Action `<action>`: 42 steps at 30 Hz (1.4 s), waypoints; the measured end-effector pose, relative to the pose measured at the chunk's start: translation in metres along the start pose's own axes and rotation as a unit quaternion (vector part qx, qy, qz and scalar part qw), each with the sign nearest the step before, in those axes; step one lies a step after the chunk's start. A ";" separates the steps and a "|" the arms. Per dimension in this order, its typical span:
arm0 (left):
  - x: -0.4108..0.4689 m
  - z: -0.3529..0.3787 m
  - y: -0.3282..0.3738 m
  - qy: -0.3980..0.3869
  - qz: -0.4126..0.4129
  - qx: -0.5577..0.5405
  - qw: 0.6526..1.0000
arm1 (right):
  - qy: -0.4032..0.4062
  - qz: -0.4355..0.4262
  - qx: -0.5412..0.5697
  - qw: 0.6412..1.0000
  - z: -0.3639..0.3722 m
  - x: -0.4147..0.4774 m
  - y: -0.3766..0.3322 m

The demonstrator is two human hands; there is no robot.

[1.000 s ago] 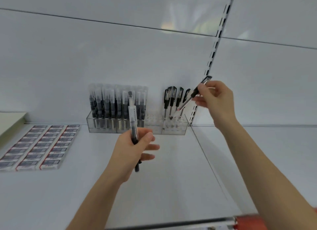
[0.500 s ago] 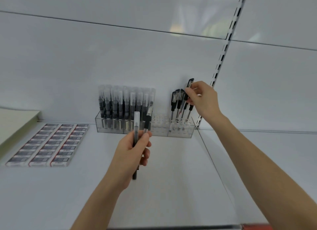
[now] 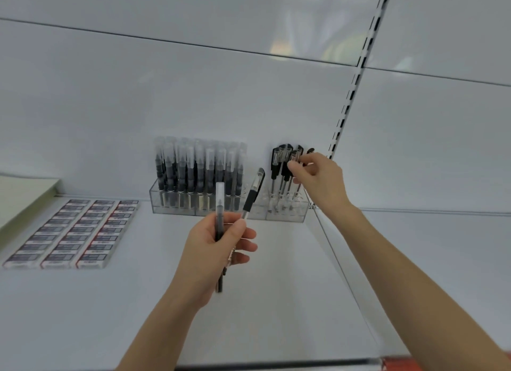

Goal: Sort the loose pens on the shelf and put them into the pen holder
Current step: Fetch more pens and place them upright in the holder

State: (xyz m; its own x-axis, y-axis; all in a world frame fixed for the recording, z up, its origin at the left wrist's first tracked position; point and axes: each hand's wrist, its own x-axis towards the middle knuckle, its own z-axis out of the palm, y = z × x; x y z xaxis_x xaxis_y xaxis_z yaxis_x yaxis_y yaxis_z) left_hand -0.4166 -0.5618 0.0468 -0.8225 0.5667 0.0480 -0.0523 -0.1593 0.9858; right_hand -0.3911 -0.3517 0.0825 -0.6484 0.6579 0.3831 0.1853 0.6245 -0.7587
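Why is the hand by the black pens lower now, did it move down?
Yes. The right hand came down toward the clear pen holder, lowering its pen among the black-capped pens standing there.

Bright, even light; glare on wall panel (image 3: pixel 312 39); edges warped.

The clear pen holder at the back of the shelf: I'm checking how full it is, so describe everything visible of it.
The clear pen holder looks like transparent plastic, a long low tray standing on the white shelf against the back wall. Its left part is packed with upright clear-capped pens; the middle looks empty; the right end holds a few black-capped pens, where the right hand reaches.
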 end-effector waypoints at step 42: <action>-0.001 0.007 0.003 0.031 0.046 0.035 0.998 | -0.159 -0.002 0.186 0.970 -0.003 -0.070 -0.034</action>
State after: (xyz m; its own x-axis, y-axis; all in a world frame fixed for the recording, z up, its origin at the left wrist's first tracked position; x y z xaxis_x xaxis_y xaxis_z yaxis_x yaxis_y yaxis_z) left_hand -0.4125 -0.5572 0.0511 -0.8552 0.5015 0.1313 0.0629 -0.1511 0.9865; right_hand -0.3495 -0.4178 0.0833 -0.8542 0.4560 0.2498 -0.0589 0.3925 -0.9179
